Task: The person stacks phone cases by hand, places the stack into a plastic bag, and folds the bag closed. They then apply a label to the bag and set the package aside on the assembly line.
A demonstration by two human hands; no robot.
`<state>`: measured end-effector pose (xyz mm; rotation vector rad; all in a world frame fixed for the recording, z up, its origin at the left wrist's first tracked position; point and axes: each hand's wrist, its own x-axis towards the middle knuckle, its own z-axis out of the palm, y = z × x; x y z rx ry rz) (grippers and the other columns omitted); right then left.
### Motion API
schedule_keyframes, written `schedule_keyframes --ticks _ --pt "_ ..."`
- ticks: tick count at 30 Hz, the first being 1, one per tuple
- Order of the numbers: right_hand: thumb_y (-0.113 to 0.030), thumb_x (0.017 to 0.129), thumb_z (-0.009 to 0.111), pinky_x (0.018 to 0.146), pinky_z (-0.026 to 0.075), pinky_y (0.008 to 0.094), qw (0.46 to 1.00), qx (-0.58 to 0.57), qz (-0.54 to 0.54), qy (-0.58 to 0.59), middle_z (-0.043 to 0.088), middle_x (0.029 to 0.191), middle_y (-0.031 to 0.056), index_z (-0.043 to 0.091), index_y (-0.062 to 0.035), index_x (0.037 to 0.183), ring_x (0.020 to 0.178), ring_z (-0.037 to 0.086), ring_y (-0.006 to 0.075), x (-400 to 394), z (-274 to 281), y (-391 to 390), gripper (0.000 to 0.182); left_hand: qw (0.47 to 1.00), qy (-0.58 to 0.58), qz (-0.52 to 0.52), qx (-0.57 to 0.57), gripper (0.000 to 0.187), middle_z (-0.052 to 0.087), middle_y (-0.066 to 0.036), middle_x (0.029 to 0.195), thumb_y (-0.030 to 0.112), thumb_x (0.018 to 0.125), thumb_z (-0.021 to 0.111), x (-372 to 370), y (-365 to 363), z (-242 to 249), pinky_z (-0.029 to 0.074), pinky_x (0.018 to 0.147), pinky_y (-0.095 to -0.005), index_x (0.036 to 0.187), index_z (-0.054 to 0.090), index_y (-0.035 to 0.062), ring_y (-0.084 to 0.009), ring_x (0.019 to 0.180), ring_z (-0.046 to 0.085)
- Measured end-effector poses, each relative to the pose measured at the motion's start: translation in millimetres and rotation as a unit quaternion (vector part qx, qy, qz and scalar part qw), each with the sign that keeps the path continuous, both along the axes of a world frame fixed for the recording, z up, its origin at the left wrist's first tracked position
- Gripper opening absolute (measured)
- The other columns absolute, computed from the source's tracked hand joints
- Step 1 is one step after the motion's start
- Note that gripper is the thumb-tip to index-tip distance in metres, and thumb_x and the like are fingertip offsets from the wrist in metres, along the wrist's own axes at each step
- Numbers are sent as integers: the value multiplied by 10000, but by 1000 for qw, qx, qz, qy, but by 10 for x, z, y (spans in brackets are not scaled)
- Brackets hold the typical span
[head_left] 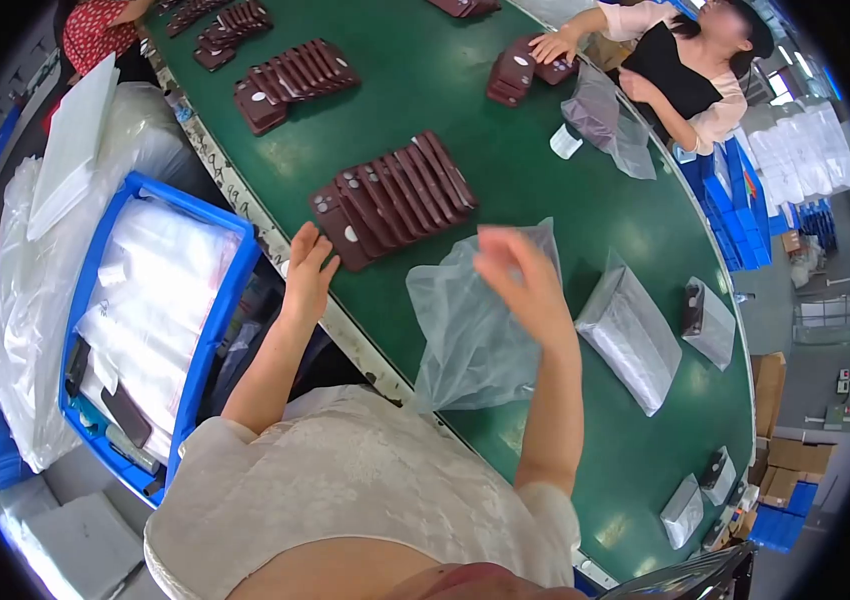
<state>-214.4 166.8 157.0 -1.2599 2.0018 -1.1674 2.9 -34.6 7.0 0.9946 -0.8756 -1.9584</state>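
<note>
Well, with twelve o'clock at the top of my view, the near edge (245,210) of the green table (515,145) runs from eleven down towards five, and my left forearm crosses it. A blue crate (220,275) stands past that edge at nine. The clear bag (465,345) lies flat in front of me, its bottom corner close to the edge; a strip of green separates it from a large silvery packet (633,340) at three. More green surface stretches from the row of maroon cases (395,200), at eleven from the bag, across to a white tub (566,142) at one, and a wider band opens towards five. Beyond the tub, a co-worker's hand (557,45) rests on other cases. The row's long axis points from eight to two; each case slants roughly eleven to five, and the end one shows its round marks towards eleven. The bag's long axis is nearly twelve to six, with a corner poking up at one. My left hand (308,275) has its fingers apart at the row's eight o'clock end. My right hand (527,282) is over the bag, its fingers blurred; I can't tell whether they pinch the plastic.
</note>
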Motion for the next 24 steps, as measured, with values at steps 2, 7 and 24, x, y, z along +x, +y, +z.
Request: schedule_keyframes --ticks 2,7,24 --pt "-364 899 704 1009 447 364 996 -46 -38 72 635 1239 159 562 -11 1321 1166 591 277 -295 -482 -627 569 1000 4 -10 15 549 522 -107 1354 247 987 595 -73 -47 8 375 1068 -449 1468 382 88 -239 1298 466" --pt "-535 901 636 1037 439 423 976 28 -119 181 590 1302 231 504 1 1383 1223 556 399 -702 -1236 -1373 733 925 -217 -290 -114 634 532 -171 1317 375 1029 465 -665 -409 309 461 982 -481 1524 271 29 -337 1197 560" --pt "-160 891 725 1013 435 410 970 -229 -67 43 549 1290 145 342 -14 1417 1189 552 280 -181 -1261 -1212 666 790 -145 -131 -581 699 430 -246 1411 345 959 633 -854 -526 131 458 1018 -457 1475 274 39 -433 1211 539"
